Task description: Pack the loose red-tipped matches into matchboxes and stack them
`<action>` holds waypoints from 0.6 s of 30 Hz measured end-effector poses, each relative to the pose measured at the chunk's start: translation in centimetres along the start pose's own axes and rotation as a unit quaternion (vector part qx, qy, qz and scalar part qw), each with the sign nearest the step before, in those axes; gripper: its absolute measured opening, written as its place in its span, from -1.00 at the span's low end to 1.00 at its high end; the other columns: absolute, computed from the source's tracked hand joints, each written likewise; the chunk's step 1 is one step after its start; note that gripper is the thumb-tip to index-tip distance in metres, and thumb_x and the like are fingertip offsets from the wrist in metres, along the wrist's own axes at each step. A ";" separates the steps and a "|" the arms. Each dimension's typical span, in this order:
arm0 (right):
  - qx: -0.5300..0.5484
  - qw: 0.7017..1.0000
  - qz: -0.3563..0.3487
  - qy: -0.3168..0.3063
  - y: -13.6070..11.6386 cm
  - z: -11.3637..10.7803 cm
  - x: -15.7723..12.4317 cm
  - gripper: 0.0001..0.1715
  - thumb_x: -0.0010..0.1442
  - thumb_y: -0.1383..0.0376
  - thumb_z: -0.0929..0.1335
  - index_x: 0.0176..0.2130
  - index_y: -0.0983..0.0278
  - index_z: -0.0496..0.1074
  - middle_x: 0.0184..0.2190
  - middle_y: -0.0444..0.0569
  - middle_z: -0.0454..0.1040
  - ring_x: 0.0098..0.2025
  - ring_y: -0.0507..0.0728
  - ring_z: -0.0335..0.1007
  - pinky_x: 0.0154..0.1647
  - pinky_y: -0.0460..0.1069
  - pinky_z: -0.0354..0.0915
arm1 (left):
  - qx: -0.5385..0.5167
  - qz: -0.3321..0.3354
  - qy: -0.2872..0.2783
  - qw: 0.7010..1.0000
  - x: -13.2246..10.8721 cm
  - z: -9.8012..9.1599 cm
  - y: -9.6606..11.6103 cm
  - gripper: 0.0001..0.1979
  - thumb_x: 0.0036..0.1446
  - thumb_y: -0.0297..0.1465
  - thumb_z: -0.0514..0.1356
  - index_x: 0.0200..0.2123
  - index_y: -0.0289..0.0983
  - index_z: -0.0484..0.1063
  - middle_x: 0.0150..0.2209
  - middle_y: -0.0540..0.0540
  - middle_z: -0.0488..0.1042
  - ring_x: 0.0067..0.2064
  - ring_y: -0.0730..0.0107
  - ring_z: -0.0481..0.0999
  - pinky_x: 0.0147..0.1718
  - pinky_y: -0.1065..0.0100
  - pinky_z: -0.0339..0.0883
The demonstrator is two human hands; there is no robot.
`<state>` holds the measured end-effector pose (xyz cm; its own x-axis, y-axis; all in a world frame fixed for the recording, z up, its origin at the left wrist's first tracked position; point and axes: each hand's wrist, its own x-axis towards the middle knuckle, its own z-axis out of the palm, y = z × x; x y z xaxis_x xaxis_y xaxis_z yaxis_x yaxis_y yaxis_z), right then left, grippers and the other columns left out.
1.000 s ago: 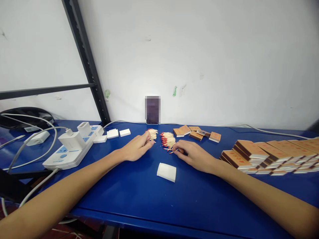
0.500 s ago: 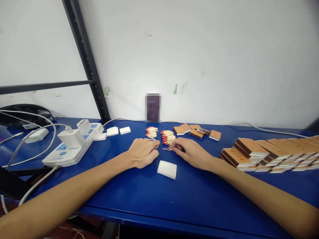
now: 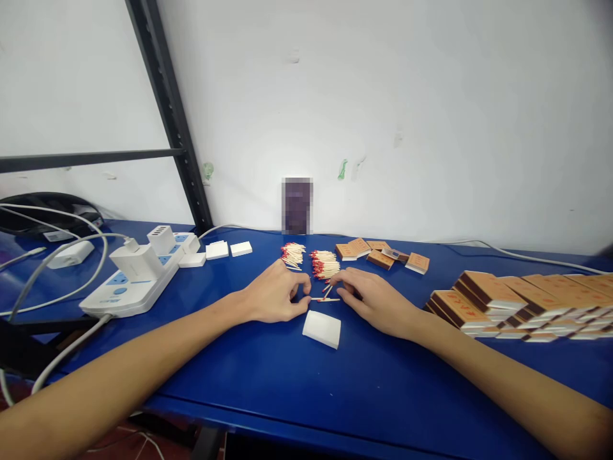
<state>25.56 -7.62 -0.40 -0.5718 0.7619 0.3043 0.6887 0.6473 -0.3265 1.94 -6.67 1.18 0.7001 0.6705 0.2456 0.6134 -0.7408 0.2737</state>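
Note:
Two piles of red-tipped wooden matches lie on the blue table, a smaller left pile (image 3: 293, 255) and a larger right pile (image 3: 325, 264). My left hand (image 3: 275, 292) is closed, with its thumb and forefinger pinched at the left end of a single match (image 3: 326, 299). Opposite it, my right hand (image 3: 371, 295) is curled, its fingertips at the upper end of a tilted match (image 3: 328, 291) just below the larger pile. A white matchbox tray (image 3: 322, 329) rests in front of both hands; its inside does not show.
Several brown matchboxes (image 3: 382, 258) lie loosely behind my right hand. Many more are stacked (image 3: 488, 297) at the right. White trays (image 3: 217, 250) sit at the back left, beside a power strip (image 3: 143, 291) with chargers and cables. A dark metal post (image 3: 177, 128) rises at the left.
My left hand has opened its fist into a pinch and come nearer to me, onto the end of a match. That match has shifted slightly toward me. The view has tilted a little.

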 end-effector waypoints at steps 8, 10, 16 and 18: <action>0.000 1.000 -0.021 -0.020 0.3 -0.1 -0.2 -0.76 0.35 0.29 0.19 -0.08 0.20 0.40 -0.21 -0.02 0.44 -0.21 0.12 0.35 -0.21 0.01 0.24 | 0.015 0.023 -0.018 0.999 0.0 -0.2 -0.2 -0.85 0.18 -0.31 0.10 -0.26 -0.25 0.40 -0.33 -0.01 0.38 -0.35 0.43 0.34 -0.35 0.38 0.17; -0.002 0.999 -0.026 -0.023 0.3 -0.1 -0.1 -0.76 0.35 0.30 0.19 -0.10 0.20 0.40 -0.22 -0.02 0.44 -0.22 0.11 0.35 -0.21 0.01 0.23 | 0.007 0.025 -0.026 0.999 0.1 0.0 -0.3 -0.85 0.20 -0.35 0.07 -0.26 -0.25 0.40 -0.32 -0.02 0.36 -0.33 0.42 0.34 -0.33 0.38 0.19; -0.018 0.999 -0.015 -0.022 0.4 0.1 0.1 -0.78 0.36 0.26 0.18 -0.21 0.24 0.37 -0.29 -0.03 0.42 -0.28 0.10 0.32 -0.29 -0.02 0.19 | -0.017 0.020 -0.025 0.999 0.7 0.5 -0.2 -0.86 0.21 -0.35 0.09 -0.31 -0.26 0.41 -0.35 -0.01 0.37 -0.34 0.44 0.34 -0.30 0.38 0.21; -0.020 0.999 -0.015 -0.022 0.5 0.1 0.2 -0.79 0.36 0.25 0.18 -0.22 0.25 0.35 -0.29 -0.03 0.41 -0.29 0.09 0.31 -0.30 -0.02 0.18 | -0.027 0.017 -0.021 0.999 0.8 0.6 -0.2 -0.86 0.20 -0.36 0.09 -0.31 -0.25 0.42 -0.35 0.00 0.38 -0.33 0.44 0.35 -0.31 0.39 0.21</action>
<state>25.72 -7.19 -0.62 -0.6110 0.7426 0.2741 0.6878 0.6695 -0.2806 2.61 -5.99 0.77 0.7353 0.6425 0.2159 0.5701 -0.7585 0.3156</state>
